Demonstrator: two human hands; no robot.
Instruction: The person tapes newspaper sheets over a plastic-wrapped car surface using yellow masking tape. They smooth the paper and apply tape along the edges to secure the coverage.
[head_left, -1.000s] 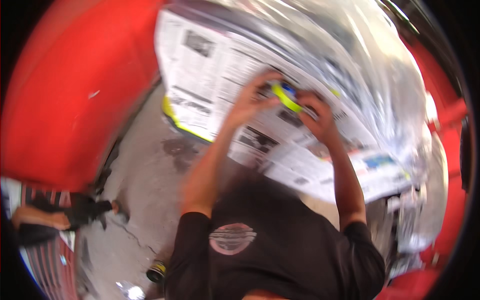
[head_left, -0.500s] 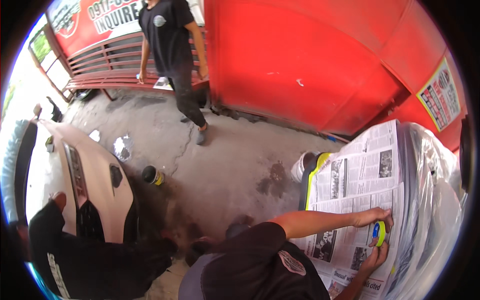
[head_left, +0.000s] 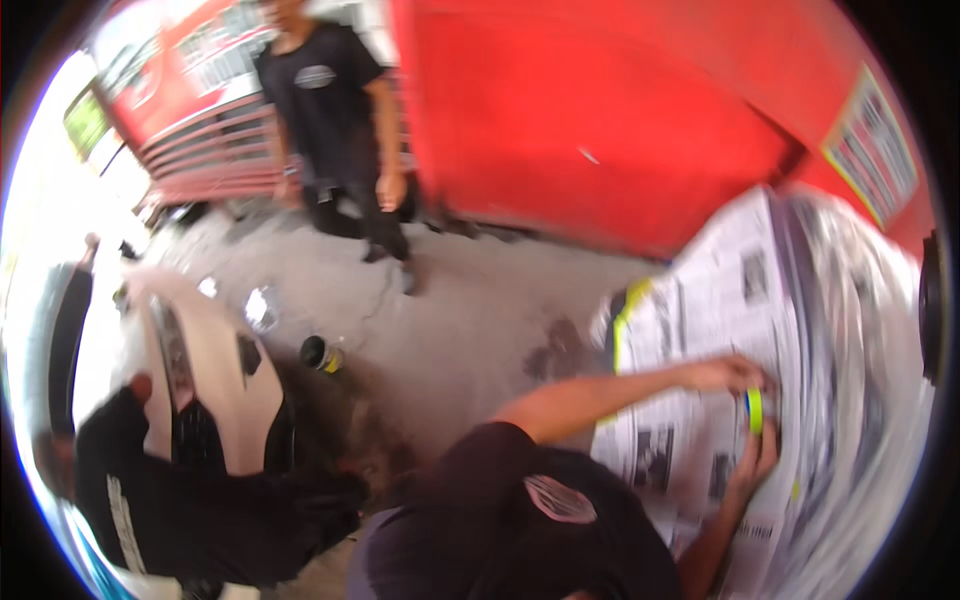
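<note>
A roll of yellow-green masking tape (head_left: pixel 755 410) with a blue core stands on edge in my right hand (head_left: pixel 757 455), its fingers and thumb closed on the roll's lower side. Just above the roll, my left hand (head_left: pixel 728 373) bends over the newspaper (head_left: pixel 700 310), fingertips close together near the sheet's right edge. Blur hides what lies between those fingertips. Newspaper sheets cover a broad surface beneath both hands. Yellow-green tape (head_left: pixel 630 305) lines their far left edge.
Clear plastic sheeting (head_left: pixel 865 370) drapes along the newspaper's right side. A red wall (head_left: pixel 590 120) stands beyond. At left, a co-worker in black (head_left: pixel 200 490) bends by a pale car bumper (head_left: pixel 240 400). Another person (head_left: pixel 335 110) stands near a red bench (head_left: pixel 215 150). A small can (head_left: pixel 322 355) sits on the floor.
The view has shifted and blurred. Both hands and the tape roll appear higher in it, and the roll now shows more edge-on. The person by the bench has changed stance.
</note>
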